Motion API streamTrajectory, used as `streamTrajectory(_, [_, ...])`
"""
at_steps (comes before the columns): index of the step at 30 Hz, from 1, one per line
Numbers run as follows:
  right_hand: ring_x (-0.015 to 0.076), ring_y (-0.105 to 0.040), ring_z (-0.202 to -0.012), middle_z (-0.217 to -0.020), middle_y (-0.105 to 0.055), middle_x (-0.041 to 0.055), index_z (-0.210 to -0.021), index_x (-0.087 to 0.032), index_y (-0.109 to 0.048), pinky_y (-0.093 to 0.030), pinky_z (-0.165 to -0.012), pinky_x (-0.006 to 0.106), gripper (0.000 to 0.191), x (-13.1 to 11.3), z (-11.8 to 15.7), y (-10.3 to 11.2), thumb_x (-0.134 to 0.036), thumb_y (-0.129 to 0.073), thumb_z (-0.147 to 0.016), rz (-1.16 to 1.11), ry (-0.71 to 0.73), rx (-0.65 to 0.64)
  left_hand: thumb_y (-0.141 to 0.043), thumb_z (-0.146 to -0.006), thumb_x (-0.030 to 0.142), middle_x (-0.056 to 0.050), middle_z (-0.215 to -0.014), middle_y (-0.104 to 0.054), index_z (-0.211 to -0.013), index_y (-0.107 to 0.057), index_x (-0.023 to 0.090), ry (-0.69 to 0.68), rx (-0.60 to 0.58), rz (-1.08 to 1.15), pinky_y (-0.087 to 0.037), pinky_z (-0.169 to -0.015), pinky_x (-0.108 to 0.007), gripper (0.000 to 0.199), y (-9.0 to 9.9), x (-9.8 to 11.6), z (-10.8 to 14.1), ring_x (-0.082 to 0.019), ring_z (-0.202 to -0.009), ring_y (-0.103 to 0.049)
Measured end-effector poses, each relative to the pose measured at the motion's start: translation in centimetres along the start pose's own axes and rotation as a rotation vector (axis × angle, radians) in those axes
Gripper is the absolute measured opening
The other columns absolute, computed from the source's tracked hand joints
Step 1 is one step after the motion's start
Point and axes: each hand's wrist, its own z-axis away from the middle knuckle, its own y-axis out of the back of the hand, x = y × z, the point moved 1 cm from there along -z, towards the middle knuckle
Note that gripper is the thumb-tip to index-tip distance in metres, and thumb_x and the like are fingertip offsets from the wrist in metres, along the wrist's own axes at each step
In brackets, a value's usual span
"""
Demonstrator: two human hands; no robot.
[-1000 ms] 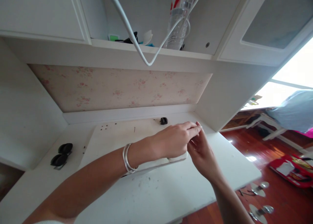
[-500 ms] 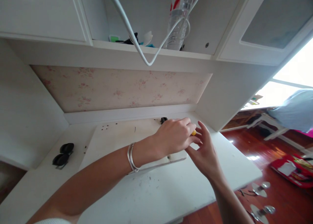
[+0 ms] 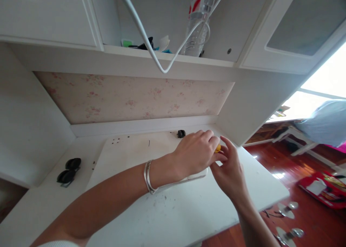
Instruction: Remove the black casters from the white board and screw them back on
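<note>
My left hand, with silver bangles on its wrist, reaches across the white panel that lies on the desk. Its fingers are curled round a small yellow object, of which only a bit shows. My right hand is beside it, fingers bent around the same spot, thumb close to the left fingers; whether it grips anything is hidden. A small black caster sits at the panel's back edge. At the left, two more black casters rest on the desk.
A white cable hangs in front of the upper shelf, where a plastic bottle stands. Cabinet walls enclose the desk on both sides. On the red wooden floor at right are a red case and metal-and-glass fittings.
Both hands have shifted slightly to the right. More of the yellow object shows between them, and the black caster behind the left hand is more exposed.
</note>
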Motion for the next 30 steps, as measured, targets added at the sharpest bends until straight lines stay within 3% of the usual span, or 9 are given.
streamTrajectory(3, [0.0255,-0.068,-0.097,-0.118,-0.067,0.0122,-0.148,-0.024,-0.028,-0.054,-0.081,0.043,0.075,0.1,0.1,0.3,-0.026,-0.055,-0.078,-0.088,-0.011,-0.082,-0.037,-0.099,0.029,-0.009,-0.126,-0.058,-0.121,-0.054,0.017,-0.061,-0.035,0.126,-0.047,-0.090,-0.031,0.030,-0.4,0.0,0.2,-0.019,-0.110,-0.057])
streamTrajectory(5, [0.0266,-0.067,-0.102,-0.122,-0.065,0.0136,-0.152,-0.022,-0.022,-0.054,-0.083,0.043,0.080,0.2,0.2,0.3,-0.028,-0.055,-0.079,-0.114,-0.008,-0.111,-0.038,-0.099,0.029,-0.006,-0.115,-0.063,-0.120,-0.055,0.018,-0.080,-0.066,0.158,-0.048,-0.085,-0.029,0.028,-0.5,-0.1,0.1,-0.017,-0.099,-0.061])
streamTrajectory(9, [0.0309,-0.066,-0.101,-0.119,-0.066,0.0137,-0.143,-0.021,-0.038,-0.055,-0.080,0.046,0.076,0.0,0.3,0.3,-0.028,-0.061,-0.072,0.093,-0.015,-0.008,-0.046,-0.095,0.043,-0.005,-0.093,-0.064,-0.103,-0.061,0.016,-0.027,-0.015,0.066,-0.048,-0.080,-0.032,0.031,-0.4,-0.1,-0.4,-0.019,-0.088,-0.062])
streamTrajectory(13, [0.0278,-0.070,-0.087,-0.105,-0.071,0.0102,-0.139,-0.023,-0.041,-0.056,-0.077,0.046,0.067,-0.1,0.3,0.5,-0.031,-0.062,-0.077,0.051,-0.089,-0.008,-0.039,-0.098,0.043,-0.006,-0.103,-0.063,-0.111,-0.059,0.015,0.006,0.022,0.097,-0.049,-0.083,-0.031,0.036,-0.6,-0.1,0.1,-0.019,-0.097,-0.061])
streamTrajectory(16, [0.0250,-0.070,-0.092,-0.118,-0.067,0.0115,-0.140,-0.026,-0.039,-0.056,-0.085,0.044,0.067,0.2,0.6,0.8,-0.037,-0.066,-0.080,-0.157,-0.112,-0.035,-0.037,-0.100,0.036,-0.006,-0.111,-0.061,-0.119,-0.056,0.016,0.074,0.045,0.149,-0.049,-0.087,-0.030,0.034,-1.0,-0.8,1.3,-0.017,-0.102,-0.059])
streamTrajectory(19, [0.0245,-0.067,-0.102,-0.127,-0.062,0.0120,-0.138,-0.028,-0.039,-0.055,-0.090,0.044,0.063,0.6,1.2,1.1,-0.036,-0.067,-0.082,-0.271,-0.105,-0.042,-0.038,-0.100,0.031,-0.005,-0.107,-0.062,-0.113,-0.060,0.017,0.128,0.021,0.164,-0.048,-0.090,-0.030,0.030,-1.6,-1.9,3.0,-0.016,-0.100,-0.060])
streamTrajectory(26, [0.0273,-0.065,-0.106,-0.123,-0.063,0.0119,-0.132,-0.029,-0.045,-0.056,-0.087,0.047,0.059,1.8,2.3,1.9,-0.036,-0.071,-0.079,-0.381,-0.117,0.058,-0.044,-0.096,0.028,-0.001,-0.094,-0.064,-0.098,-0.069,0.022,0.282,-0.150,0.177,-0.049,-0.077,-0.027,0.025,-4.2,-3.6,7.4,-0.013,-0.082,-0.062])
streamTrajectory(30, [0.0280,-0.067,-0.103,-0.120,-0.064,0.0122,-0.128,-0.028,-0.048,-0.055,-0.088,0.049,0.057,2.2,2.8,2.4,-0.034,-0.073,-0.077,-0.452,-0.156,0.124,-0.051,-0.093,0.029,0.000,-0.094,-0.064,-0.098,-0.070,0.023,0.349,-0.175,0.221,-0.050,-0.075,-0.026,0.020,-5.8,-3.5,9.2,-0.013,-0.080,-0.062])
